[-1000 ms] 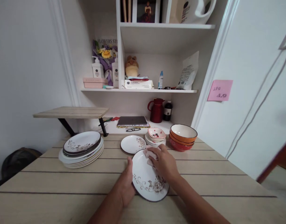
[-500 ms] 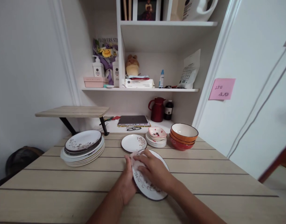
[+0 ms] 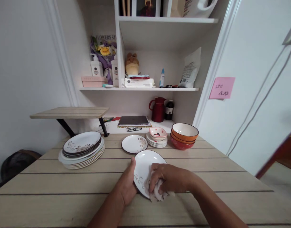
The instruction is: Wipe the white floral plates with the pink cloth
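A white plate point(image 3: 147, 163) with a dark rim and a brown floral pattern is tilted in front of me, just above the table. My left hand point(image 3: 128, 182) grips its left edge, thumb at the rim and the other fingers hidden beneath. Bunched in my right hand point(image 3: 171, 178) is a crumpled whitish tissue point(image 3: 157, 191), pressed on the plate's lower right part. Behind it, a similar floral plate point(image 3: 134, 144) lies flat on the table.
To the left stands a stack of plates point(image 3: 82, 142) near a small raised wooden shelf point(image 3: 69, 112). Small dishes point(image 3: 157, 139) and stacked bowls point(image 3: 184, 136) sit at the back right. Farther back are eyeglasses point(image 3: 134, 129), a laptop point(image 3: 133, 120) and a red jug point(image 3: 158, 110).
My right hand has slid with the tissue from the plate's upper left to its lower right edge. My left hand still holds the rim. The view has shifted slightly.
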Tool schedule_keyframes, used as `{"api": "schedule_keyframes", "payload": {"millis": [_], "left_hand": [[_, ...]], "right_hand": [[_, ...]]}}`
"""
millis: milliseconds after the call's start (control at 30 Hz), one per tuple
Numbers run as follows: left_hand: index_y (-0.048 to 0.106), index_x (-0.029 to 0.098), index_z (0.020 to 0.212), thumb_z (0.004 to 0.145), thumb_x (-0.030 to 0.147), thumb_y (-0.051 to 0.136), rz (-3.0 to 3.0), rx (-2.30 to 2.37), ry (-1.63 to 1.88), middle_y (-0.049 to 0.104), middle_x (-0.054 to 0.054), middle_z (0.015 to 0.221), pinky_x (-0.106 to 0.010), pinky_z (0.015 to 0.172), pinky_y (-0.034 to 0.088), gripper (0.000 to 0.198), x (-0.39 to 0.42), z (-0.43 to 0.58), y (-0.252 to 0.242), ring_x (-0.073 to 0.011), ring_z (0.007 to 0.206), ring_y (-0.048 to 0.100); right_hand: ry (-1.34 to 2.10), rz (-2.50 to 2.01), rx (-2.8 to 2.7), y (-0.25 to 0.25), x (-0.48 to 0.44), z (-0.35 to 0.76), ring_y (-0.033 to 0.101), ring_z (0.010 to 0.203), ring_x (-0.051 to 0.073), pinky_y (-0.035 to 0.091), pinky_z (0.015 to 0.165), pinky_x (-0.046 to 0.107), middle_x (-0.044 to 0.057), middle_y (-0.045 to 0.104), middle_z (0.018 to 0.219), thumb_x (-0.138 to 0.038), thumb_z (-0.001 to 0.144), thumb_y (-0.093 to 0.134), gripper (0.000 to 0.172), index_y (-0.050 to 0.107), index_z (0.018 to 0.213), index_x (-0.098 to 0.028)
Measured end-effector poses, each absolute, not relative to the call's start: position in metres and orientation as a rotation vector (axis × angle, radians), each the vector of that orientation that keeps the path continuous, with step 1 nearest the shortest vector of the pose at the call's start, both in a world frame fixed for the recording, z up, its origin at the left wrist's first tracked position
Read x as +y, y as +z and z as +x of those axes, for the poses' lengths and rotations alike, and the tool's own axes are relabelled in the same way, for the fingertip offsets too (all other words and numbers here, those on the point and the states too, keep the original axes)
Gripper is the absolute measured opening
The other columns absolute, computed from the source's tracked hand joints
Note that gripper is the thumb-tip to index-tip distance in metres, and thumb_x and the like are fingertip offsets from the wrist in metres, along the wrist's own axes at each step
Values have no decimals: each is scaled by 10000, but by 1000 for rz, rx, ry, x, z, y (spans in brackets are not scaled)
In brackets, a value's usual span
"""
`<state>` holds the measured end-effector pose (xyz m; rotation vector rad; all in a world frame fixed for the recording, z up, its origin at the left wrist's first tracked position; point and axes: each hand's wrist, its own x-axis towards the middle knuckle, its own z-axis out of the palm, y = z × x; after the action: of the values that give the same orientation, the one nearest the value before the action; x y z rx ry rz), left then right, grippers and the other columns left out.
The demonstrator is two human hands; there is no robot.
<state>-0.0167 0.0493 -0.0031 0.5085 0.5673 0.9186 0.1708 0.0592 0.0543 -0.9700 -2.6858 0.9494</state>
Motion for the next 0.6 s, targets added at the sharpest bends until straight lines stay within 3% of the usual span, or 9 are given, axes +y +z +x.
{"api": "schedule_keyframes", "payload": {"millis": [200,467,600], "left_hand": [[439,161,1383,826,539,537,521,695,983,638,-180,1244,-461,1011,391,680,50,-18,-5,-305,1165,584],[391,223,1410,820,474,587,543,747,990,633,-163,1260,-474,989,402,671,49,-17,0,-297,1155,590],[399,222,1412,818,582,506,523,620,940,627,-161,1270,-471,1008,385,703,51,-18,-2,-302,1177,574]], "right_hand": [[617,-1484,-2513,51,77,198,582,790,150,420,682,232,-11,621,935,-78,637,604,396,757,876,-355],[141,-1615,-2088,26,88,153,610,851,186,437,758,285,73,562,1105,-215,841,546,332,659,1142,-300],[184,-1408,-2134,23,82,129,567,1020,222,443,869,319,102,501,1216,-240,863,519,448,539,1308,-278]]}}
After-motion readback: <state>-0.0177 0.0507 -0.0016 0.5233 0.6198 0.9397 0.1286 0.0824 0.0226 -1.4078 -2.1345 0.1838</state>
